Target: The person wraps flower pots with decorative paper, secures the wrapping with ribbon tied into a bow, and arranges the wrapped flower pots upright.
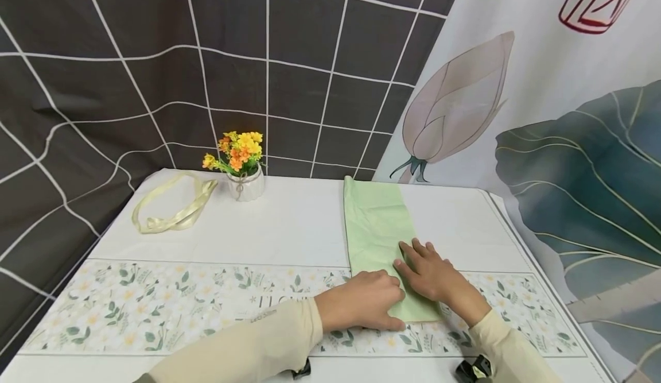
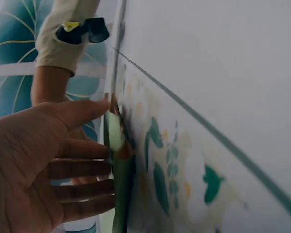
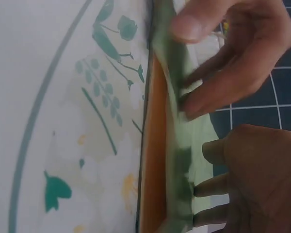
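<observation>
A light green cloth [image 1: 379,216], folded into a long strip, lies from the table's back edge toward the front. My left hand [image 1: 366,300] rests on its near left side, the thumb by the front edge. In the left wrist view its fingers [image 2: 82,168] extend fairly straight against the cloth. Beside it, my right hand [image 1: 434,277] lies over the strip's right side with fingers spread, fingertips on the fabric. The right wrist view shows an orange-brown layer [image 3: 155,145] between the green folds at the near edge.
A cream ribbon loop [image 1: 175,222] lies at the back left, beside a white pot [image 1: 246,185] of yellow and orange flowers. The white tablecloth [image 1: 299,222] carries a floral band. A dark grid curtain [image 1: 232,84] and a printed light curtain hang behind.
</observation>
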`<state>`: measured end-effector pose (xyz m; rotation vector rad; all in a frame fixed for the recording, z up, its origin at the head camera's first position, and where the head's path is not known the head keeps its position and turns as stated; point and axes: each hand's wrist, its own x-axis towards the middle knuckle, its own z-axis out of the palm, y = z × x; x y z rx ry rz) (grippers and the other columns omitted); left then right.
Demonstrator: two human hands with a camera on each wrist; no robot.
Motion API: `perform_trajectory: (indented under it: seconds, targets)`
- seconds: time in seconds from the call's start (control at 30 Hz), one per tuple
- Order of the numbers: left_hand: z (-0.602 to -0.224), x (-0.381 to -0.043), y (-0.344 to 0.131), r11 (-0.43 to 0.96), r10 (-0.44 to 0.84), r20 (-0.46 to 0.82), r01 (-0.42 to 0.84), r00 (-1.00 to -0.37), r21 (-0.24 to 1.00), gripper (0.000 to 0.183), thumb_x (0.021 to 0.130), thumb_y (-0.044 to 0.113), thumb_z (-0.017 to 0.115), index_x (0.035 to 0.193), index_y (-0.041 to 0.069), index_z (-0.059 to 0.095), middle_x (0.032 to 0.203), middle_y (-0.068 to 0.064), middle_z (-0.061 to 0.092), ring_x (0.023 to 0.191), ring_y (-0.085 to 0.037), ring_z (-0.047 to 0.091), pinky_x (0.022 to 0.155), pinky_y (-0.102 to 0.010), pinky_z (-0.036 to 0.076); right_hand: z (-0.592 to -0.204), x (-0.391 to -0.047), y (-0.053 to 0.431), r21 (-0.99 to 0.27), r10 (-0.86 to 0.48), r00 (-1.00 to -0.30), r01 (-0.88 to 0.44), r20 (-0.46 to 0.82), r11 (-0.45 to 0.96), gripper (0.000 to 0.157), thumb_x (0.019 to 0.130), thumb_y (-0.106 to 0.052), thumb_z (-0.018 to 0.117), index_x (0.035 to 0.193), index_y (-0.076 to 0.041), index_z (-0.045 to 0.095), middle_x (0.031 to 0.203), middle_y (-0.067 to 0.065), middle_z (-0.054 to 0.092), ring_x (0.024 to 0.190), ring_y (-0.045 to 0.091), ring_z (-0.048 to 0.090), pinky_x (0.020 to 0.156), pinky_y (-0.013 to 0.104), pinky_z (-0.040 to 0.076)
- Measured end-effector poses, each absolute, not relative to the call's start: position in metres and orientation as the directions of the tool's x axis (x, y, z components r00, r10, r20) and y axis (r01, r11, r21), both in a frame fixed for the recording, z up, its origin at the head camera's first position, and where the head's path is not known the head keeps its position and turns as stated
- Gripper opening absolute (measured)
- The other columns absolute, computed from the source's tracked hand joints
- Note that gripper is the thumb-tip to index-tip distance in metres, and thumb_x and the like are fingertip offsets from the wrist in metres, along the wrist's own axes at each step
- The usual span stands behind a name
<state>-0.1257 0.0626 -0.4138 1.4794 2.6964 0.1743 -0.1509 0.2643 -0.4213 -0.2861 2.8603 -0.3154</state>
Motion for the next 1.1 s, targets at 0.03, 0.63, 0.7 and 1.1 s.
perform_trajectory:
  seconds: [0.03,0.63,0.7,1.1]
  targets:
    - [-0.416,-0.125,0.067,0.539,0.840,0.002,0.836,-0.542,0.104,0.042,0.089,0.062,0.074,0.106,0.024,0.078,0.099,0.010,0.071,0.087,-0.006,0.064,0.070,-0.020,0.056,-0.421,-0.151,0.264,-0.234,-0.224,-0.949,-0.170,-0.224,0.957,0.070,0.109,-0.057,0.038,0.161,-0.011,0.037,0.167,0.030,0.026,0.151,0.062,0.019,0.106,0.086,0.027]
    - [-0.425,-0.130,0.069,0.531,0.843,0.063,0.845,-0.535,0.062,0.040,0.088,0.060,0.072,0.097,0.022,0.078,0.086,0.011,0.069,0.078,-0.007,0.061,0.073,-0.020,0.053,-0.416,-0.157,0.264,-0.207,-0.242,-0.944,-0.197,-0.224,0.958,0.070,0.110,-0.056,0.037,0.159,-0.007,0.039,0.165,0.033,0.029,0.148,0.064,0.024,0.105,0.084,0.032]
    - [-0.426,-0.130,0.068,0.532,0.842,0.065,0.845,-0.535,0.062,0.038,0.089,0.059,0.071,0.099,0.023,0.078,0.089,0.011,0.071,0.081,-0.007,0.063,0.076,-0.020,0.053,-0.416,-0.157,0.264,-0.211,-0.242,-0.946,-0.197,-0.217,0.958,0.069,0.110,-0.055,0.039,0.159,-0.006,0.040,0.164,0.034,0.029,0.148,0.064,0.025,0.106,0.082,0.033]
    - [-0.428,-0.134,0.063,0.502,0.808,0.156,0.803,-0.568,0.322,0.023,0.096,0.019,0.060,0.077,0.023,0.048,0.059,0.013,0.039,0.053,-0.001,0.033,0.052,-0.015,0.030,-0.383,-0.174,0.301,-0.250,-0.207,-0.970,-0.171,-0.124,0.953,0.055,0.114,-0.030,0.028,0.156,0.005,0.037,0.155,0.039,0.040,0.138,0.060,0.043,0.107,0.073,0.040]
